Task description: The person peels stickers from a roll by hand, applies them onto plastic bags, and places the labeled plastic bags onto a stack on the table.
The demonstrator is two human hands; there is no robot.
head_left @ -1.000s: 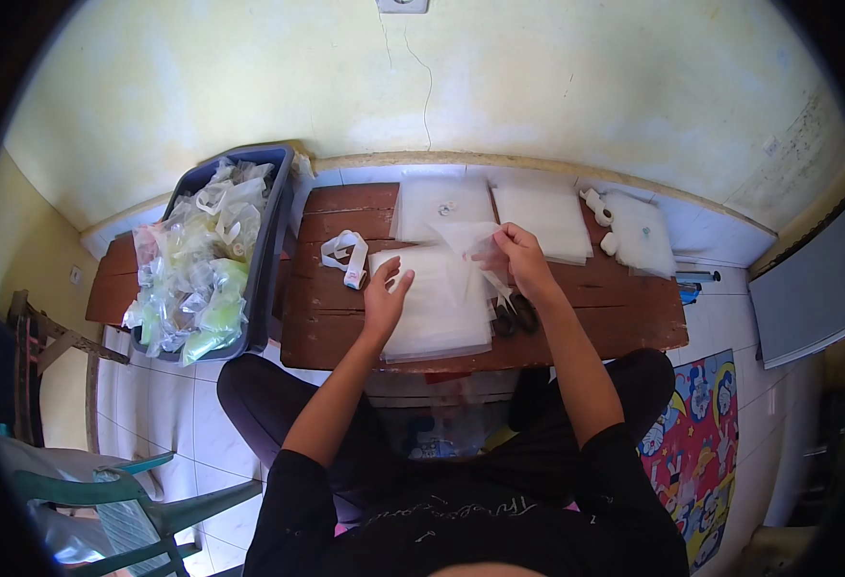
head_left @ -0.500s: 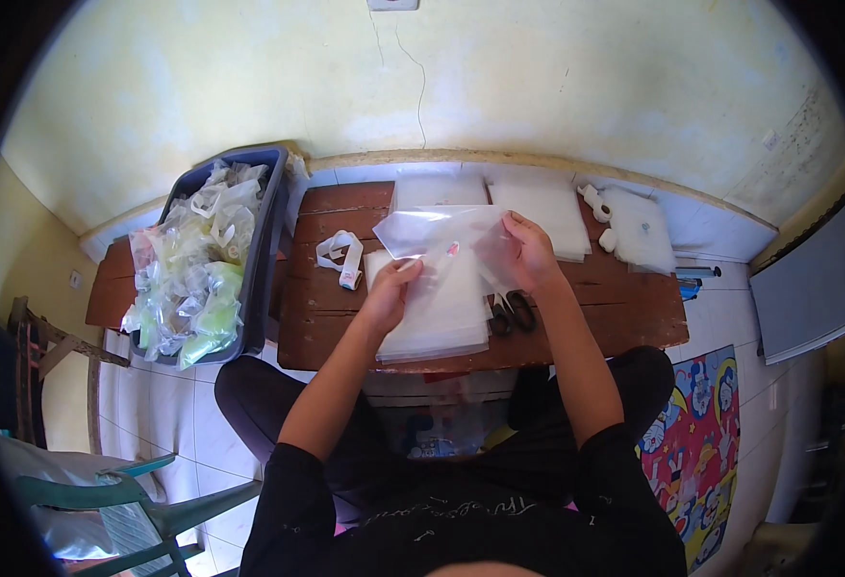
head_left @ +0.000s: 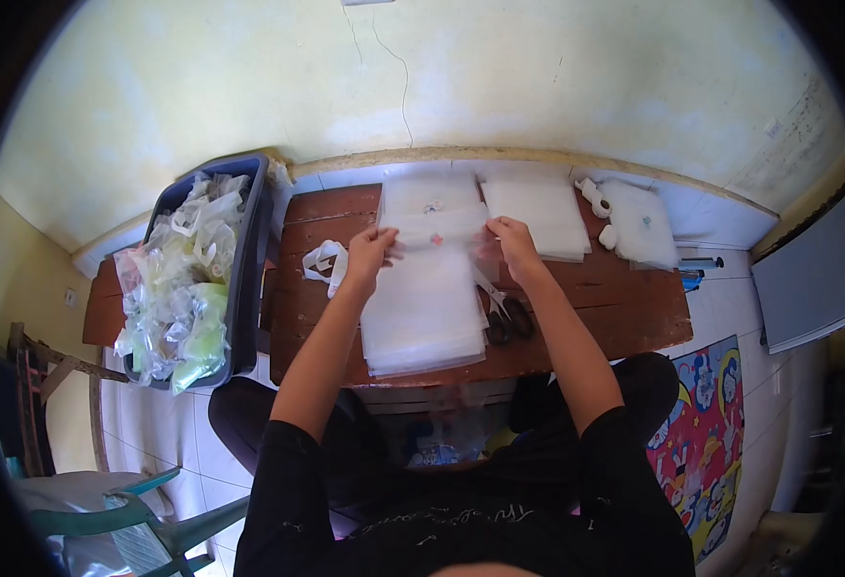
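A pale, cracked wall (head_left: 249, 96) rises beyond both hands, and a low brown wooden table (head_left: 624, 313) lies beneath them. The left hand (head_left: 368, 258) pinches the left edge of a clear plastic bag (head_left: 456, 231), while the right hand (head_left: 514, 244) has its fingers closed on the opposite edge. The bag is stretched between the two hands, a small reddish sticker (head_left: 437, 240) near its middle.

Below and between the hands is a stack of clear plastic bags (head_left: 422, 317). Black-handled scissors (head_left: 507, 313) lie just nearer the body than the right hand, beside that stack. A looped white strip (head_left: 326, 263) sits just left of the left hand; farther left stands a dark blue plastic bin (head_left: 255, 260) heaped with crumpled bags (head_left: 187, 274).

Beyond the right hand is a second bag stack (head_left: 536, 213), with small white rolls (head_left: 592, 197) farther right, beside another pile of bags (head_left: 642, 223). A colourful cartoon mat (head_left: 706, 433) covers floor well to the right hand's right.
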